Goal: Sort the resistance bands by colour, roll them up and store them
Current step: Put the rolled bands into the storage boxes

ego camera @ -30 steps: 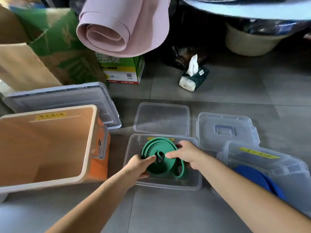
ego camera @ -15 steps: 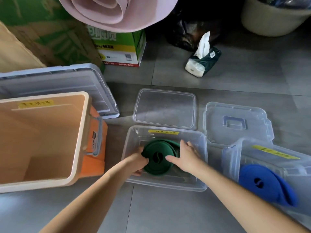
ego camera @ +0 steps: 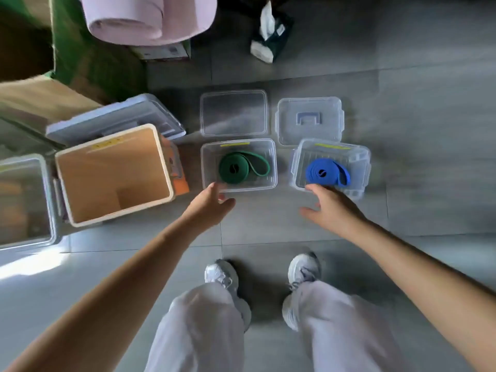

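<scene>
**Coils May Unroll**

The first tub (ego camera: 273, 157) sits at eleven o'clock, the second tub (ego camera: 366, 167) at one. The left hand (ego camera: 212, 202) and right hand (ego camera: 330, 208) hover spread and empty. The green band (ego camera: 233, 170) lies rolled in the first, the blue band (ego camera: 320, 174) in the second. Their untucked tails may spring them open.

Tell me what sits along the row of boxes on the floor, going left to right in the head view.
A clear bin → orange box → tub with the green band → second tub with the blue band.
</scene>
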The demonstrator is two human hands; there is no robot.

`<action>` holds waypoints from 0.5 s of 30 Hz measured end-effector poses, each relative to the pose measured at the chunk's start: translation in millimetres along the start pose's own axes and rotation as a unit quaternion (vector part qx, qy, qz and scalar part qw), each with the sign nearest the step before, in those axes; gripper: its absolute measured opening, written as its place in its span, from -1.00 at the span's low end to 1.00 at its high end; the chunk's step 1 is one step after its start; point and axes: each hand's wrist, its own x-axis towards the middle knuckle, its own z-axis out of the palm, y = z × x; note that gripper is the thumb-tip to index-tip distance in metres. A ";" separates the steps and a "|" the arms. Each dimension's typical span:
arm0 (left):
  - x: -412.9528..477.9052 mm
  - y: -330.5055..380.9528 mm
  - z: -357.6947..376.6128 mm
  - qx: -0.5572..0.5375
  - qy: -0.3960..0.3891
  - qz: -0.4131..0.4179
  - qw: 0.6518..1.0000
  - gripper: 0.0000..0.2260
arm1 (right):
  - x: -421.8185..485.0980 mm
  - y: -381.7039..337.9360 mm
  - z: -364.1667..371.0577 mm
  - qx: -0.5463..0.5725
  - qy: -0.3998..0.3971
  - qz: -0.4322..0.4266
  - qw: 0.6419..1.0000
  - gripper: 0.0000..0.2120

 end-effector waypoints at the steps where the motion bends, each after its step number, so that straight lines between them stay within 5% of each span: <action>1: -30.3 14.8 -9.8 0.006 -0.008 0.010 1.000 -0.60 | -32.7 -4.3 -14.4 0.006 0.005 0.014 1.000 -0.41; 9: -229.0 171.3 -95.4 0.040 -0.083 0.126 0.988 -0.66 | -300.8 -25.0 -116.8 0.206 0.133 0.167 0.955 -0.57; 13: -275.2 258.4 -92.9 0.053 -0.119 0.184 0.974 -0.90 | -398.5 9.9 -129.4 0.298 0.218 0.228 0.901 -0.61; 15: -295.9 303.4 -72.9 0.083 -0.117 0.209 0.967 -0.82 | -436.6 37.1 -128.8 0.300 0.225 0.260 0.890 -0.63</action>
